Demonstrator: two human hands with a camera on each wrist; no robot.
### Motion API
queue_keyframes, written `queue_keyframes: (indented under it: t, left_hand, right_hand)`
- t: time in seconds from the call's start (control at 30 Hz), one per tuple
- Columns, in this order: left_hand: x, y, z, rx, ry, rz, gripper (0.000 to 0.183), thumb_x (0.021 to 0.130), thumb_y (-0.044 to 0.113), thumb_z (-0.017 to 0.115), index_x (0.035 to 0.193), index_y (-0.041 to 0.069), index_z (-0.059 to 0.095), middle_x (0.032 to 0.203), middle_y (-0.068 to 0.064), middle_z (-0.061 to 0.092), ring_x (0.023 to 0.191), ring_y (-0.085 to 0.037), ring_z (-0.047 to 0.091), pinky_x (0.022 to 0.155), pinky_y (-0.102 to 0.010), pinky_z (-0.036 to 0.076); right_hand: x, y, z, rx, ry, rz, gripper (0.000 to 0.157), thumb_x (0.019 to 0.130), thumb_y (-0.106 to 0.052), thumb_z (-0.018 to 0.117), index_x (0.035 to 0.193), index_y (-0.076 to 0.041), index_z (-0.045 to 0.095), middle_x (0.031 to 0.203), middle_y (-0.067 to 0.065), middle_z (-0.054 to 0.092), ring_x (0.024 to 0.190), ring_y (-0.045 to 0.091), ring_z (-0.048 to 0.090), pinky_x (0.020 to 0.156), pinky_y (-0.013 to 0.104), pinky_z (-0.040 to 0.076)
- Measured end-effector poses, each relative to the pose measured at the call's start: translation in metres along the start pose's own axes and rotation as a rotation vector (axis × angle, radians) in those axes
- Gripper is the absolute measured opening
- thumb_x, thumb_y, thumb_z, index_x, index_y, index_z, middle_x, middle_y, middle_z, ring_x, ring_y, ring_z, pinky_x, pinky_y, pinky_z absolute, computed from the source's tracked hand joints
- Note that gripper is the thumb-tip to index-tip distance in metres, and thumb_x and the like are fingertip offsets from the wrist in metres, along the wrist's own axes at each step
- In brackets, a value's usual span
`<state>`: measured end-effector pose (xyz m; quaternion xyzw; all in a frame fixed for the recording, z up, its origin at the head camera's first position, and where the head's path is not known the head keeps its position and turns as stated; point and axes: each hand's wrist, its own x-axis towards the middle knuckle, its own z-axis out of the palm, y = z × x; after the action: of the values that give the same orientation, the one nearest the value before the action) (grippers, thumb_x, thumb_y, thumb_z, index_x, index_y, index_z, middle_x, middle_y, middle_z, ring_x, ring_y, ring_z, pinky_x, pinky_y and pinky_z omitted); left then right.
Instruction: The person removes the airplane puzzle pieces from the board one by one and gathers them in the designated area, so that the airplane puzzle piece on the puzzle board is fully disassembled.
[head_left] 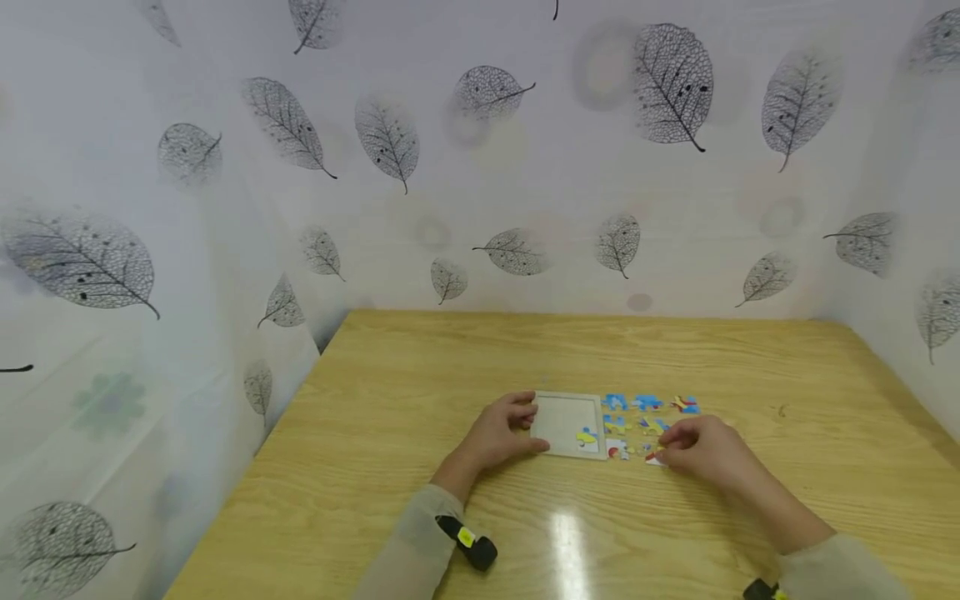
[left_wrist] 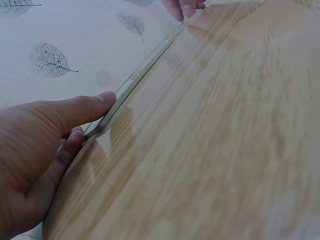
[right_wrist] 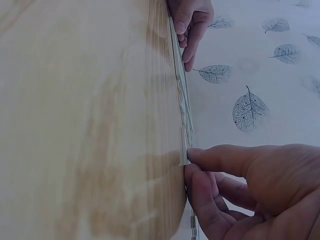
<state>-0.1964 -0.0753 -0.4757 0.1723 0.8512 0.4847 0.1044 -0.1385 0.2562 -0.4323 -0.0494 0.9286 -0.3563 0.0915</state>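
A shallow wooden puzzle tray (head_left: 566, 395) lies flat on the table, with one yellow, blue and white jigsaw piece (head_left: 587, 439) in its lower right corner. My left hand (head_left: 501, 429) holds the tray's left side, thumb at the near corner and fingers at the far one. In the left wrist view, that thumb rests along the tray's thin edge (left_wrist: 131, 82). To the right of the tray lie several loose jigsaw pieces (head_left: 647, 403) in rows. At the nearest row, my right hand (head_left: 708, 450) pinches a red and white jigsaw piece (head_left: 656, 459) between thumb and forefinger.
The wooden table (head_left: 450, 358) reaches back to a white curtain (head_left: 540, 192) printed with dark leaves, which also hangs along both sides. A black wrist strap with a camera (head_left: 471, 542) sits on the left sleeve. Light glares off the tabletop near the front.
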Motion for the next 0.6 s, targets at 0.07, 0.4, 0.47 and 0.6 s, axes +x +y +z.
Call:
queue_keyframes:
  t: [0.07,0.4,0.47,0.6]
  left_hand:
    - [-0.0007,-0.0004,-0.0004,0.005,0.002,0.003,0.068,0.078,0.026,0.088,0.137,0.007,0.060,0.150,0.000,0.051,0.113,-0.014,0.060,0.100,-0.033,0.050]
    - [0.0002,-0.0011,-0.0014,0.025,0.005,0.006,0.067,0.077,0.027,0.088,0.136,0.007,0.062,0.150,0.001,0.050,0.110,-0.010,0.060,0.098,-0.028,0.051]
    - [0.0004,-0.0007,-0.0015,0.025,0.002,0.008,0.068,0.077,0.027,0.088,0.137,0.007,0.061,0.150,0.000,0.051,0.110,-0.010,0.060,0.098,-0.028,0.051]
    - [0.0001,0.0004,-0.0014,0.018,0.001,0.002,0.068,0.077,0.026,0.088,0.137,0.006,0.060,0.150,0.000,0.051,0.110,-0.012,0.060,0.099,-0.031,0.050]
  right_hand:
    - [0.0001,-0.0018,0.0006,-0.011,0.005,0.011,0.024,0.085,-0.023,0.078,0.100,-0.004,0.073,0.084,0.001,0.068,0.076,0.015,0.057,0.062,0.027,0.045]
    - [0.0005,-0.0027,0.0006,-0.010,-0.004,0.030,0.025,0.087,-0.024,0.077,0.100,-0.003,0.072,0.082,0.002,0.066,0.072,0.016,0.057,0.059,0.027,0.045]
    - [0.0003,-0.0027,0.0009,0.000,-0.006,0.031,0.025,0.087,-0.023,0.077,0.100,-0.002,0.072,0.081,0.002,0.067,0.070,0.015,0.058,0.058,0.026,0.046]
    - [0.0008,-0.0033,0.0020,0.049,-0.026,0.008,0.028,0.086,-0.022,0.078,0.102,0.000,0.071,0.084,0.004,0.067,0.070,0.013,0.060,0.059,0.025,0.050]
